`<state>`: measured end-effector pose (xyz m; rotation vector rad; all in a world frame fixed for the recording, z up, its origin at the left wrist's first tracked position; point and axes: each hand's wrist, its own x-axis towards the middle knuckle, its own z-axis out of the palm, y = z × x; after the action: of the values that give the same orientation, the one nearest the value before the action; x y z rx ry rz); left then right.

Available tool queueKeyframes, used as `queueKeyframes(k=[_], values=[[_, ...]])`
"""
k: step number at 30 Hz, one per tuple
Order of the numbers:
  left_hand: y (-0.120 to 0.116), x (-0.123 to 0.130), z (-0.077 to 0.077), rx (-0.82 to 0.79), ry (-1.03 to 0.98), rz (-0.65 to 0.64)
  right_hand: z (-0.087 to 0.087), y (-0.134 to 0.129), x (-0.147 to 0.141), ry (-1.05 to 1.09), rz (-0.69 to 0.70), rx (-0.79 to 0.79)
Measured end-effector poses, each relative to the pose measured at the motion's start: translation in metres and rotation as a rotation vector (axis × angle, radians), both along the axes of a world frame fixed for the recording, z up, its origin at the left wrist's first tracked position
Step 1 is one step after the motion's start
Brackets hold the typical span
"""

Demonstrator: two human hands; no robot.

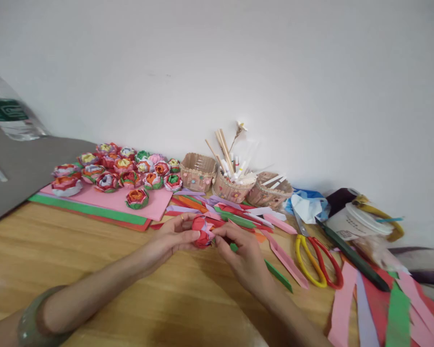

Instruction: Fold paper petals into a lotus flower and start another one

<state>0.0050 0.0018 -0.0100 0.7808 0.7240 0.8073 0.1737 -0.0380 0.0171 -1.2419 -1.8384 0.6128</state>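
A small paper flower (203, 232), mostly red with some pink, is held above the wooden table (130, 308). My left hand (179, 234) grips it from the left, thumb in front and fingers behind. The fingertips of my right hand (238, 250) pinch at its right side, on or beside the pink paper. Whether they hold a separate strip there cannot be made out. Just beyond my hands lie many folded paper strips (238, 219) in red, purple, green, pink and orange. A folded pink strip (285, 258) lies to the right of my right hand.
Finished paper flowers (106, 182) stand on stacked coloured sheets (155, 206) at the left. Three baskets (197, 173) line the wall, one holding sticks and markers. To the right are scissors (320, 270), a dark green long tool (354, 255), a white tub (359, 221) and flat paper strips (398, 313).
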Motion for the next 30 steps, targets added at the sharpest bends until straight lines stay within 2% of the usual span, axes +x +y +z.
queueKeyframes(k=[8,17,25,30], values=[[-0.001,-0.0002,-0.0011,0.014,0.001,-0.011,-0.0006,0.0001,-0.0014,0.004,-0.045,0.033],[0.0022,0.0002,-0.0033,0.124,0.062,-0.011,-0.0013,0.0009,0.0023,-0.041,-0.055,-0.061],[0.0028,-0.0017,-0.0046,0.165,0.115,-0.025,-0.0012,0.0057,0.0073,0.206,-0.01,-0.359],[0.0039,-0.0013,-0.0057,0.151,0.131,-0.023,0.0024,0.0052,0.0068,0.274,-0.031,-0.462]])
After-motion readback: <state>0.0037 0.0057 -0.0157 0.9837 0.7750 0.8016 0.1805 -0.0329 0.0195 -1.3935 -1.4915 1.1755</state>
